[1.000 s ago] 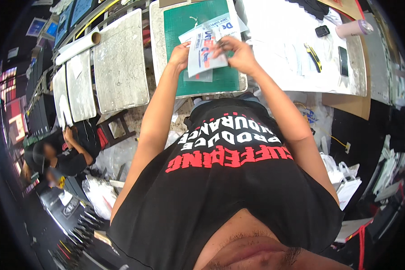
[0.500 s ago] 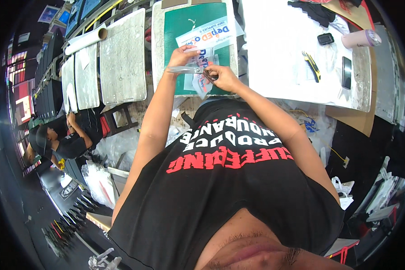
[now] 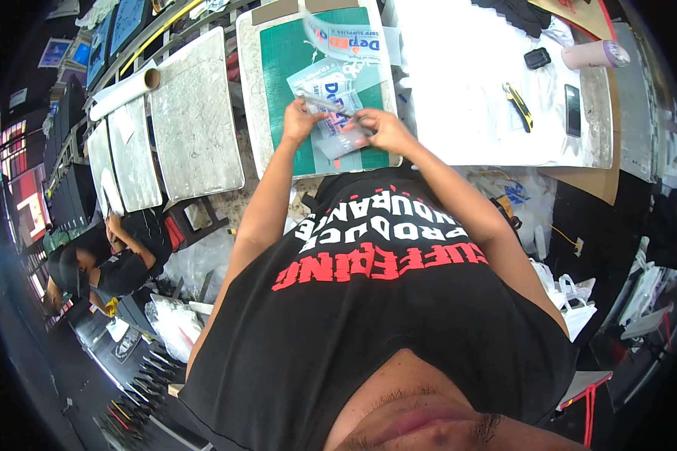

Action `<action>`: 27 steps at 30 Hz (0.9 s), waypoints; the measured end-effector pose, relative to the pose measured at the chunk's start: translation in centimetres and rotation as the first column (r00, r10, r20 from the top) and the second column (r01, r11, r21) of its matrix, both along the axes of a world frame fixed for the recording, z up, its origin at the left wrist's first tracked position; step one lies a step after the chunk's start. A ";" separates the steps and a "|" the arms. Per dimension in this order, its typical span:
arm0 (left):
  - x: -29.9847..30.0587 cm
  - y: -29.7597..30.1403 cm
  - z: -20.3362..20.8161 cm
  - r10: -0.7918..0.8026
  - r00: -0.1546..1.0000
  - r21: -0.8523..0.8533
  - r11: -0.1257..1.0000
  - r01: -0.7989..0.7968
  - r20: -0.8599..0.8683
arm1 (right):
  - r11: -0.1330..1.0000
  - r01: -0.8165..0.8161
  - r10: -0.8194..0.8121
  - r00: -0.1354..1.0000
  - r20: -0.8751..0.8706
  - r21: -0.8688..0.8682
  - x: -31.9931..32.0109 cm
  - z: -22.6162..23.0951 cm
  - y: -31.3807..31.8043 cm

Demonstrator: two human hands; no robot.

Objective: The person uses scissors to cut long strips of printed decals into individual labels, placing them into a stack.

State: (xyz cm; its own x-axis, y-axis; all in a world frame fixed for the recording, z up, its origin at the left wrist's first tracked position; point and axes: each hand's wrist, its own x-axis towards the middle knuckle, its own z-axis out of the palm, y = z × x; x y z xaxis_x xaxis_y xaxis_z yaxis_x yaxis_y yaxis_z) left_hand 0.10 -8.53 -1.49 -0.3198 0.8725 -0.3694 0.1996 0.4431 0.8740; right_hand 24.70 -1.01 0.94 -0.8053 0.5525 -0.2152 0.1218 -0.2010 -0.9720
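Observation:
My left hand [image 3: 299, 122] is closed, pinching a piece of clear plastic film [image 3: 340, 141] printed in blue and orange. My right hand [image 3: 387, 131] is closed round the dark handles of a pair of scissors [image 3: 357, 120], partly hidden by its fingers. The blades seem to point left across the film, but blur hides whether they are apart. Under both hands is a green cutting mat [image 3: 278, 56]. Another printed film sheet [image 3: 353, 43] lies at the mat's far right, its left end curling up.
Right of the mat, a white-covered table [image 3: 459, 98] bears a yellow-black cutter knife [image 3: 518, 107], a phone [image 3: 572, 110], a small black case [image 3: 537, 58] and a pink bottle [image 3: 596, 55]. Grey boards [image 3: 195, 113] and a white roll [image 3: 124, 94] lie left. A person [image 3: 120, 259] sits far left.
The film between my hands has shifted and tilted, and the scissors blades have swung. The far film sheet now lies apart, one end curled up. My view has shifted slightly.

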 end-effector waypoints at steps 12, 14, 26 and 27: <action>-2.0 0.2 2.2 0.316 0.867 0.062 0.929 -0.366 0.385 | 0.689 0.042 -0.501 0.750 0.432 0.724 -8.2 -3.4 17.4; -2.3 0.0 2.4 0.358 0.825 0.073 0.900 -0.429 0.437 | 0.599 -0.020 -0.498 0.773 0.392 0.800 -8.6 -4.2 17.2; -2.4 0.5 3.2 0.489 0.662 0.190 0.705 -0.683 0.569 | 0.568 0.396 -0.762 0.584 0.279 0.722 -8.8 -3.2 17.1; -2.6 0.3 3.5 0.487 0.665 0.196 0.704 -0.682 0.566 | 0.565 0.365 -0.751 0.598 0.279 0.740 -8.2 -2.6 17.5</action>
